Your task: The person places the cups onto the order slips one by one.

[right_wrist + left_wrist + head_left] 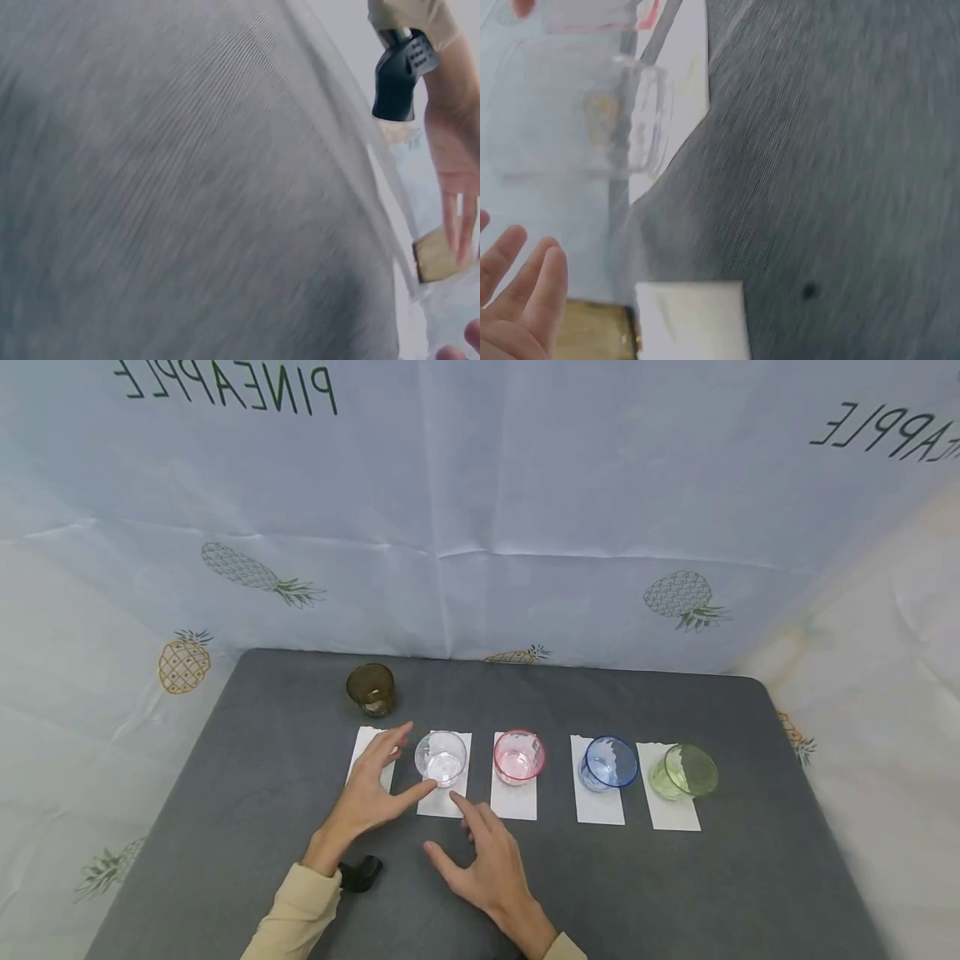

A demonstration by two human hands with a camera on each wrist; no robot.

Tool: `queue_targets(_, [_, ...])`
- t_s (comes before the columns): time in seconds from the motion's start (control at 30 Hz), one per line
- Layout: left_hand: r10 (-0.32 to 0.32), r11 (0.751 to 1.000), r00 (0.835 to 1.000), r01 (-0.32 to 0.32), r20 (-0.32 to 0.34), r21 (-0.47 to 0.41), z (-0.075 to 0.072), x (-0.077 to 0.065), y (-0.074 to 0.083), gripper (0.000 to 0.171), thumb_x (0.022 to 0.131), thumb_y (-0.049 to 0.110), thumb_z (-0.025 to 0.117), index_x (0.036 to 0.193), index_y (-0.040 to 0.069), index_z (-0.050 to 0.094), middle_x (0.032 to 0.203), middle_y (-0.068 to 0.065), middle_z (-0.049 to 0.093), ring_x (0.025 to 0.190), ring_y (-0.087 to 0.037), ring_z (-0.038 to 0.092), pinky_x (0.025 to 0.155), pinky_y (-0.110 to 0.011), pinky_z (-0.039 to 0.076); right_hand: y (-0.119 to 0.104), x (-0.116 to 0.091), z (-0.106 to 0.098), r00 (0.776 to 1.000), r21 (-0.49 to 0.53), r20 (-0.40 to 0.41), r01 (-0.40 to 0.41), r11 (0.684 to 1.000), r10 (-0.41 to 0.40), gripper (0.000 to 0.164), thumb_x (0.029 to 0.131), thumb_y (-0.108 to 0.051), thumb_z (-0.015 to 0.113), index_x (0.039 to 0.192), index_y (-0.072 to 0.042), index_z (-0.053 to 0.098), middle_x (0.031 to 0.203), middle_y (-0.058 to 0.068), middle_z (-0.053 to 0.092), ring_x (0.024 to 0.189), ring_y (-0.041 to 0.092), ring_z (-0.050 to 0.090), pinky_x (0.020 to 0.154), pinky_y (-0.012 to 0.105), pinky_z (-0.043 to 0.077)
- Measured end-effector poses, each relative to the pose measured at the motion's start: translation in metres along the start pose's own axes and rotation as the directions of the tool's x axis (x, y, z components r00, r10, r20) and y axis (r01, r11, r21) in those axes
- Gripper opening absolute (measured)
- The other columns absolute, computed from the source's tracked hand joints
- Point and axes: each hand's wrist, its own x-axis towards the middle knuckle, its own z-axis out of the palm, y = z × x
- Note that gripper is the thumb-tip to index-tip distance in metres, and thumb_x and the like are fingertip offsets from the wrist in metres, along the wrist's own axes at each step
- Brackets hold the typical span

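Observation:
A clear glass (441, 758) stands on a white paper slip (442, 803) in the head view. My left hand (371, 793) is spread at its left, thumb reaching toward the near side of the rim. Just in front of the slip, my right hand (487, 864) hovers with fingers apart, holding nothing. In the left wrist view the clear glass (577, 112) shows beyond the left fingers (544, 292), with a gap between them. A brown glass (371, 689) stands behind another paper slip (365, 747), which the left hand partly covers.
To the right, a pink glass (519, 757), a blue glass (609, 763) and a green glass (684, 772) stand on their own paper slips. A pineapple-print cloth (480, 510) hangs behind the grey table (225, 793). The left wrist carries a black device (362, 873).

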Motion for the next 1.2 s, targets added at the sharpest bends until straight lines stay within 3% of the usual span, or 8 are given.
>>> queue_targets(0.17, [0.012, 1.000, 1.000, -0.012, -0.016, 0.020, -0.022, 0.001, -0.001, 0.087, 0.075, 0.019, 0.091, 0.150, 0.006, 0.049, 0.143, -0.021, 0.056, 0.126, -0.038, 0.059, 0.103, -0.055, 0.054, -0.011, 0.004, 0.001, 1.000, 0.087, -0.013, 0.026, 0.996, -0.025, 0.062, 0.084, -0.047, 0.081, 0.135, -0.015, 0.066, 0.064, -0.005, 0.050, 0.057, -0.011, 0.025, 0.052, 0.004, 0.022])
queue_targets(0.3, [0.041, 0.998, 0.998, -0.038, -0.048, 0.057, -0.041, 0.004, -0.006, 0.088, 0.073, 0.015, 0.091, 0.150, 0.006, 0.050, 0.141, -0.019, 0.057, 0.124, -0.037, 0.061, 0.101, -0.053, 0.055, -0.016, 0.007, 0.005, 0.999, 0.089, -0.003, 0.047, 0.995, -0.047, 0.062, 0.084, -0.049, 0.080, 0.135, -0.016, 0.065, 0.055, -0.008, 0.043, 0.055, -0.014, 0.021, 0.051, 0.004, 0.019])
queue_targets(0.47, [0.069, 0.991, 0.994, -0.058, -0.089, 0.117, -0.062, 0.011, -0.015, 0.087, 0.071, 0.012, 0.091, 0.149, 0.005, 0.051, 0.136, -0.018, 0.060, 0.119, -0.037, 0.062, 0.102, -0.026, 0.054, -0.022, 0.014, 0.012, 0.997, 0.115, 0.053, 0.043, 0.992, -0.049, 0.063, 0.085, -0.051, 0.078, 0.137, -0.018, 0.063, 0.054, -0.015, 0.035, 0.053, -0.015, 0.019, 0.049, 0.005, 0.020])
queue_targets(0.53, [0.073, 0.989, 0.993, -0.060, -0.092, 0.132, -0.069, 0.015, -0.019, 0.087, 0.071, 0.011, 0.091, 0.149, 0.004, 0.051, 0.134, -0.020, 0.061, 0.117, -0.037, 0.062, 0.101, -0.024, 0.054, -0.024, 0.018, 0.015, 0.993, 0.154, 0.114, 0.004, 0.988, -0.022, 0.065, 0.086, -0.051, 0.077, 0.139, -0.018, 0.062, 0.054, -0.016, 0.031, 0.052, -0.014, 0.018, 0.047, 0.006, 0.018])
queue_targets(0.7, [0.076, 0.989, 0.996, -0.068, -0.054, 0.134, -0.079, 0.027, -0.027, 0.085, 0.074, 0.010, 0.089, 0.148, -0.001, 0.050, 0.137, -0.025, 0.058, 0.119, -0.041, 0.061, 0.098, -0.051, 0.054, -0.026, 0.028, 0.027, 0.962, 0.254, 0.270, -0.111, 0.961, 0.040, 0.068, 0.088, -0.051, 0.076, 0.143, -0.016, 0.058, 0.053, -0.017, 0.026, 0.048, -0.011, 0.014, 0.044, 0.011, 0.015])
queue_targets(0.77, [0.071, 0.990, 0.997, -0.067, -0.033, 0.127, -0.080, 0.033, -0.030, 0.084, 0.075, 0.010, 0.088, 0.148, -0.003, 0.049, 0.139, -0.026, 0.056, 0.119, -0.043, 0.060, 0.098, -0.057, 0.053, -0.025, 0.032, 0.032, 0.951, 0.277, 0.305, -0.131, 0.952, 0.042, 0.068, 0.088, -0.051, 0.076, 0.144, -0.016, 0.058, 0.052, -0.016, 0.026, 0.047, -0.010, 0.013, 0.043, 0.012, 0.015])
queue_targets(1.0, [0.035, 0.989, 0.999, -0.035, 0.000, 0.141, -0.083, 0.050, -0.042, 0.084, 0.077, 0.016, 0.087, 0.149, -0.002, 0.047, 0.144, -0.027, 0.051, 0.121, -0.045, 0.056, 0.098, -0.060, 0.051, -0.023, 0.041, 0.049, 0.924, 0.302, 0.381, -0.149, 0.942, 0.024, 0.070, 0.090, -0.048, 0.075, 0.147, -0.015, 0.054, 0.048, -0.016, 0.025, 0.043, -0.010, 0.014, 0.041, 0.012, 0.015])
queue_targets(1.2, [-0.020, 0.985, 0.999, 0.013, 0.036, 0.172, -0.085, 0.061, -0.047, 0.088, 0.079, 0.024, 0.087, 0.153, 0.002, 0.044, 0.150, -0.027, 0.044, 0.134, -0.049, 0.046, 0.106, -0.069, 0.042, -0.021, 0.050, 0.058, 0.909, 0.305, 0.416, -0.163, 0.938, 0.023, 0.071, 0.091, -0.042, 0.075, 0.151, -0.013, 0.050, 0.044, -0.016, 0.026, 0.039, -0.009, 0.014, 0.039, 0.009, 0.013])
